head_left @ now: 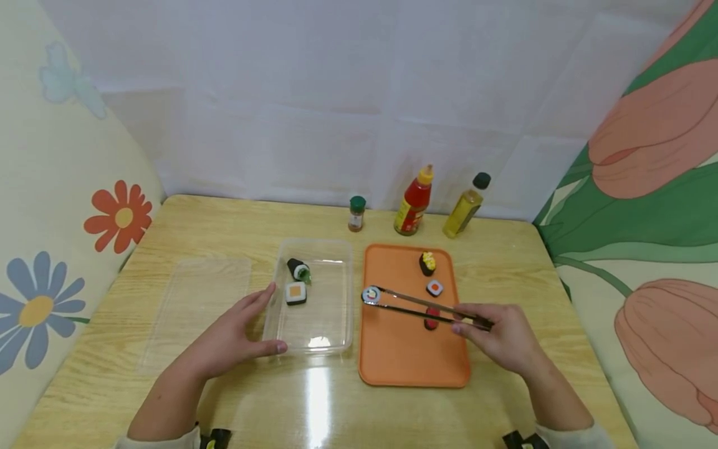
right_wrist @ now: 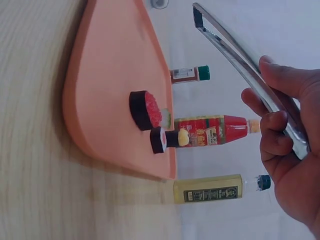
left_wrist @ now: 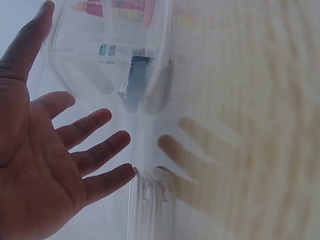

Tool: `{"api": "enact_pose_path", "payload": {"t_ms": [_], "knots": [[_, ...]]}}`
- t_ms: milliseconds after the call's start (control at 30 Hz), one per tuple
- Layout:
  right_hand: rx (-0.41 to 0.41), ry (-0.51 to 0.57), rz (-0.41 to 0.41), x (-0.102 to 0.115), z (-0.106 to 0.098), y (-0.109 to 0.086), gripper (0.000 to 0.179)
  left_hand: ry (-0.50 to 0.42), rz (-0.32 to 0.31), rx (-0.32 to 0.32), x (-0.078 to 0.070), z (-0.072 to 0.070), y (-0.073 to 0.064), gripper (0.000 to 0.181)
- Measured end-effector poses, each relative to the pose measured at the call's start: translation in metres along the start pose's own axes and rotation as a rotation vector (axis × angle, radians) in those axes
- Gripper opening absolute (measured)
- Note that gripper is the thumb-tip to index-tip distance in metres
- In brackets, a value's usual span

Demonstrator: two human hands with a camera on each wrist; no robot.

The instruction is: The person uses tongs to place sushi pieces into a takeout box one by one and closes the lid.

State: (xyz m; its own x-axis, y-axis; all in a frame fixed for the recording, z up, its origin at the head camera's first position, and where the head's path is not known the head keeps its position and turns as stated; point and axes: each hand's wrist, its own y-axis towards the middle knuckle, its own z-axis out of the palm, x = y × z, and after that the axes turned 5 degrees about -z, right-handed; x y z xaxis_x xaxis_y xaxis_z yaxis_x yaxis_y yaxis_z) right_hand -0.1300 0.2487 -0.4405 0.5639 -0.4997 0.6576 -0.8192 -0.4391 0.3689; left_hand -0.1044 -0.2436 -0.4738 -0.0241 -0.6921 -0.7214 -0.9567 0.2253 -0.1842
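Two hands are showing above the tabletop (head_left: 269, 405). With our right hand (head_left: 502, 333) we are gripping the tongs (head_left: 415, 312) near their back end, the thumb pressing on one side and the fingers curling round the other. The tongs are pinching a roll (head_left: 371, 295) at their tips. That roll is hanging lifted off the orange tray (head_left: 412, 362), showing over its left rim in the head view, on the side facing the box (head_left: 328, 312).

We are holding our left hand (head_left: 238, 330) at the box's left side, its palm bare and its fingers spreading apart; the thumb is reaching the near left corner, but we are not able to tell whether the fingers are touching the wall. Inside the clear box a cone (head_left: 298, 269) is lying just behind a square roll (head_left: 295, 293). On the tray the yellow sushi (head_left: 427, 263) is standing farthest back, the small roll (head_left: 434, 287) is sitting in front of it, and the red sushi (head_left: 430, 325) is lying nearest us, partly hiding under the tongs.

Behind, a shaker (head_left: 356, 215), a red bottle (head_left: 413, 204) and an oil bottle (head_left: 464, 209) are standing in a row. A clear lid (head_left: 207, 280) is lying left of the box.
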Motion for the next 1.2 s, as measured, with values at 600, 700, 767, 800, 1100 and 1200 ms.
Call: {"api": "enact_pose_path", "payload": {"t_ms": [600, 700, 767, 800, 1100, 1200], "knots": [[0.089, 0.087, 0.011, 0.019, 0.026, 0.027, 0.029, -0.007, -0.005, -0.006, 0.001, 0.003, -0.002, 0.116], [0.099, 0.095, 0.004, 0.02, 0.031, 0.032, 0.03, -0.001, 0.004, -0.014, 0.001, 0.003, -0.002, 0.116], [0.106, 0.11, 0.002, 0.021, 0.033, 0.034, 0.029, 0.003, 0.007, -0.018, 0.0, 0.003, -0.002, 0.116], [0.111, 0.119, 0.003, 0.021, 0.035, 0.036, 0.029, 0.004, 0.009, -0.019, 0.0, 0.003, -0.002, 0.116], [0.157, 0.107, -0.026, 0.023, 0.046, 0.049, 0.028, 0.001, 0.005, -0.017, -0.001, 0.002, -0.002, 0.116], [0.175, 0.092, -0.032, 0.023, 0.05, 0.055, 0.029, 0.003, -0.002, -0.013, -0.002, 0.0, -0.002, 0.116]]}}
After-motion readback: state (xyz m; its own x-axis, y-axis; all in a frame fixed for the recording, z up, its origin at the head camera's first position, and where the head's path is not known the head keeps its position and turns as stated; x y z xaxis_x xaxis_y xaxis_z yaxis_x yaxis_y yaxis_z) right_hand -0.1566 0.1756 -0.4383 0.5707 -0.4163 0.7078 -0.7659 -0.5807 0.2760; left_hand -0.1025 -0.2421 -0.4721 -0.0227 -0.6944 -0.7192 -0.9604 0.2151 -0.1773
